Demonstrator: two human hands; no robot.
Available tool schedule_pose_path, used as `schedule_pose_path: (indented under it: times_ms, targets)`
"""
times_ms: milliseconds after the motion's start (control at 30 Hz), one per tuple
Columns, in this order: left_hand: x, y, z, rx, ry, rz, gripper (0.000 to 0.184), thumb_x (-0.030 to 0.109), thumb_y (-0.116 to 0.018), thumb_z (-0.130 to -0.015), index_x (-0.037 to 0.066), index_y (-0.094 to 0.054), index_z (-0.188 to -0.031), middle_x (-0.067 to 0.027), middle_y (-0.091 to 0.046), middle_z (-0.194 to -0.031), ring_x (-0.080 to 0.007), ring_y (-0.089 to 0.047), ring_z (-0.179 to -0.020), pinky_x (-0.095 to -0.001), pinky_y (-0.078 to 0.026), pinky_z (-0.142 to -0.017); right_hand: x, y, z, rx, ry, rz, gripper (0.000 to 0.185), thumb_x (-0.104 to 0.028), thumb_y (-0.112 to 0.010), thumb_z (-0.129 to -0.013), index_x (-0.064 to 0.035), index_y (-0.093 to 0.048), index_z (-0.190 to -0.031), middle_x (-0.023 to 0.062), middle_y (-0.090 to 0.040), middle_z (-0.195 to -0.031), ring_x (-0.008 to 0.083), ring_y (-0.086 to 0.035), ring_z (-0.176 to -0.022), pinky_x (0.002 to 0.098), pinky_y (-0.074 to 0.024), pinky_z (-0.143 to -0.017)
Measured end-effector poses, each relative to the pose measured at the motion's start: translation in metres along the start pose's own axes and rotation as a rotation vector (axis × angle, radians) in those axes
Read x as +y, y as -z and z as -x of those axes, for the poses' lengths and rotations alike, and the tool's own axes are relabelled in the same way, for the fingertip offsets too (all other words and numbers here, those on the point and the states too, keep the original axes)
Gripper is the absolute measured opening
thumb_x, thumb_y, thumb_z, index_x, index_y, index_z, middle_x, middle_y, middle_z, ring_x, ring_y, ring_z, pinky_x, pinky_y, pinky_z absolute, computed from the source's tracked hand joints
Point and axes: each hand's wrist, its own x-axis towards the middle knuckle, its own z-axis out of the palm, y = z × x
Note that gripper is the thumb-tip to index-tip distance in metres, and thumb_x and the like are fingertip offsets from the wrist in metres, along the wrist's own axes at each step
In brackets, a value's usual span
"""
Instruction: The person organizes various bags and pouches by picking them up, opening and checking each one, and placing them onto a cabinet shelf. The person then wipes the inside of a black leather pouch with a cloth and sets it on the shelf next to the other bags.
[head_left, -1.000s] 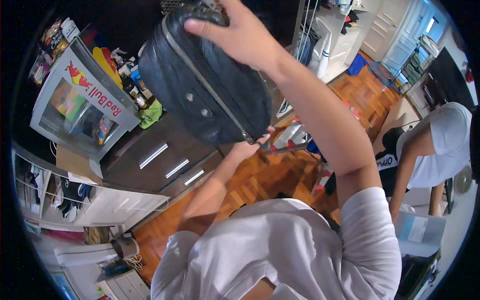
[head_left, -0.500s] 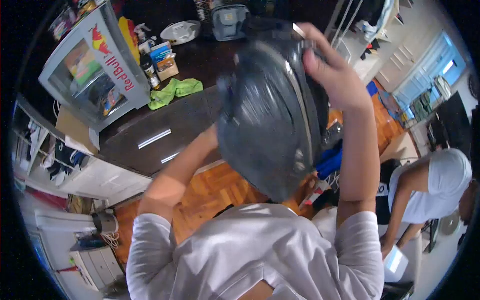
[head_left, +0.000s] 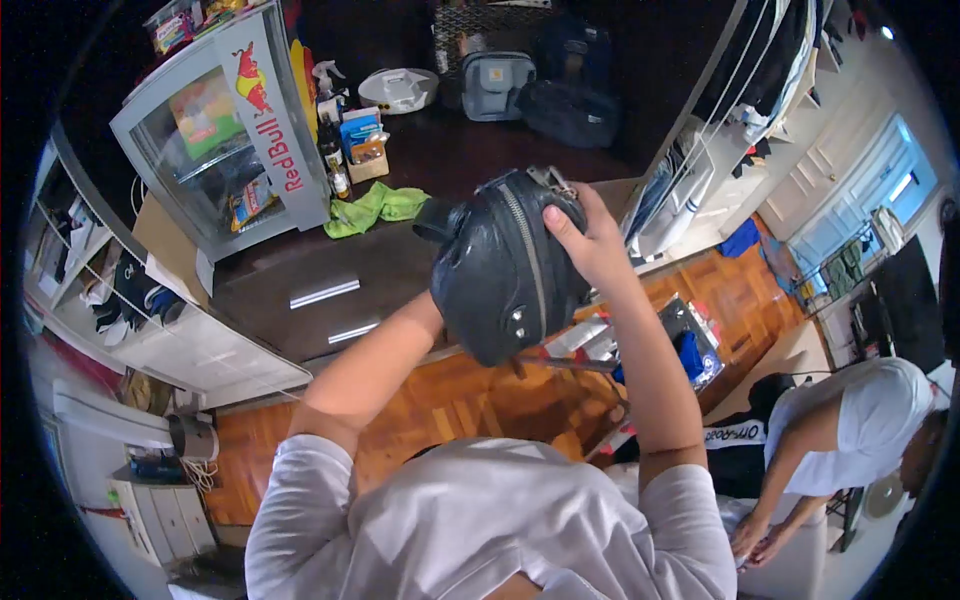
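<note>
A black leather bag (head_left: 500, 270) with a long metal zipper and two studs hangs in the air in front of my chest. On its upper right side my right hand (head_left: 592, 240) grips it, the thumb lying on the leather beside the zipper. My left forearm reaches up to the bag's left side, where the bag hides my left hand. A dark strap loop sticks out at the bag's upper left. The zipper looks closed.
Behind the bag, a dark cabinet top (head_left: 450, 150) holds a Red Bull fridge (head_left: 225, 140), a green cloth (head_left: 378, 208), bottles, a white dish (head_left: 398, 90) and a grey bag (head_left: 498, 85). At right, another person (head_left: 835, 430) bends forward. A folding rack (head_left: 690, 345) stands on the floor.
The black bag has come down from high up and is farther from the camera, with a different side showing. More of the cabinet top shows. The other person's hands are now together, lower down.
</note>
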Motion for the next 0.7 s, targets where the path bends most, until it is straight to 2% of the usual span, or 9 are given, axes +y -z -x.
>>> schedule_pose_path:
  times_ms: [33, 133, 167, 267, 300, 400, 500, 600, 700]
  targets:
    - [0.001, 0.004, 0.004, -0.019, 0.021, 0.113, 0.041, 0.025, -0.041, -0.095, 0.007, -0.039, -0.133, -0.0088, -0.048, -0.129, -0.0195, -0.050, -0.114, -0.0339, -0.042, -0.097, 0.008, -0.011, -0.002, -0.036, -0.079, -0.113, 0.063, -0.053, -0.061, -0.079, 0.0013, -0.055, -0.112, 0.0177, -0.060, -0.102, 0.0258, -0.056, -0.098, 0.0358, -0.0410, -0.089]
    - [-0.002, 0.037, 0.010, -0.134, 0.087, 0.284, 0.041, 0.026, -0.040, -0.096, 0.007, -0.040, -0.131, -0.0089, -0.048, -0.128, -0.0200, -0.052, -0.112, -0.0341, -0.043, -0.096, 0.011, -0.023, -0.009, -0.304, -0.359, -0.225, 0.072, -0.058, -0.057, -0.079, 0.0010, -0.052, -0.119, 0.0187, -0.060, -0.107, 0.0262, -0.056, -0.103, 0.0345, -0.0410, -0.090]
    - [0.006, 0.023, 0.017, 0.139, 0.060, -0.014, 0.040, 0.027, -0.041, -0.095, 0.007, -0.042, -0.130, -0.0097, -0.050, -0.127, -0.0202, -0.053, -0.110, -0.0337, -0.044, -0.095, 0.012, -0.027, -0.013, -0.318, -0.344, -0.202, 0.071, -0.058, -0.056, -0.079, 0.0014, -0.053, -0.118, 0.0185, -0.060, -0.106, 0.0262, -0.056, -0.101, 0.0346, -0.0417, -0.089]
    - [0.017, 0.030, 0.008, 0.168, -0.027, -0.108, 0.039, 0.026, -0.041, -0.095, 0.007, -0.043, -0.129, -0.0105, -0.050, -0.126, -0.0207, -0.053, -0.110, -0.0337, -0.044, -0.095, 0.017, -0.033, -0.022, -0.355, -0.320, -0.129, 0.070, -0.059, -0.055, -0.080, 0.0026, -0.057, -0.114, 0.0179, -0.062, -0.102, 0.0262, -0.059, -0.098, 0.0348, -0.0435, -0.086]
    - [0.028, 0.003, 0.004, 0.244, -0.104, -0.143, 0.033, 0.025, -0.047, -0.093, 0.005, -0.054, -0.119, -0.0071, -0.060, -0.111, -0.0178, -0.058, -0.100, -0.0309, -0.048, -0.089, 0.023, -0.034, -0.031, -0.315, -0.245, -0.119, 0.065, -0.057, -0.057, -0.078, 0.0019, -0.060, -0.106, 0.0174, -0.065, -0.094, 0.0257, -0.062, -0.091, 0.0357, -0.0460, -0.081]
    - [0.044, 0.060, -0.014, 0.281, -0.010, 0.015, 0.034, 0.025, -0.045, -0.093, 0.005, -0.052, -0.120, -0.0069, -0.059, -0.113, -0.0185, -0.056, -0.104, -0.0314, -0.047, -0.089, 0.018, -0.022, -0.076, -0.270, -0.166, 0.051, 0.065, -0.059, -0.060, -0.075, 0.0009, -0.062, -0.100, 0.0188, -0.065, -0.086, 0.0272, -0.064, -0.083, 0.0367, -0.0480, -0.076]
    - [0.073, 0.079, -0.035, 0.633, -0.064, 0.134, 0.047, 0.040, -0.047, -0.091, 0.004, -0.050, -0.121, -0.0115, -0.057, -0.116, -0.0241, -0.053, -0.109, -0.0392, -0.040, -0.095, 0.002, -0.011, -0.135, -0.208, -0.040, 0.453, 0.071, -0.067, -0.060, -0.066, -0.0009, -0.065, -0.092, 0.0205, -0.065, -0.079, 0.0344, -0.064, -0.081, 0.0395, -0.0498, -0.073]
    - [0.095, 0.110, -0.060, 0.553, -0.444, -0.337, 0.077, 0.046, -0.061, -0.081, 0.005, -0.027, -0.138, -0.0129, -0.032, -0.139, -0.0276, -0.034, -0.127, -0.0378, -0.028, -0.104, 0.004, -0.016, -0.183, -0.171, 0.155, 0.724, 0.069, -0.067, -0.062, -0.064, -0.0021, -0.065, -0.085, 0.0170, -0.065, -0.072, 0.0318, -0.065, -0.074, 0.0398, -0.0504, -0.070]
    - [0.131, 0.111, -0.105, 0.334, -0.717, -1.505, 0.098, 0.038, -0.078, -0.065, 0.006, -0.024, -0.140, -0.0146, -0.027, -0.142, -0.0303, -0.028, -0.130, -0.0382, -0.025, -0.106, 0.027, -0.035, -0.223, -0.236, 0.363, 0.859, 0.064, -0.065, -0.064, -0.063, -0.0032, -0.065, -0.080, 0.0129, -0.064, -0.066, 0.0284, -0.065, -0.066, 0.0393, -0.0495, -0.063]
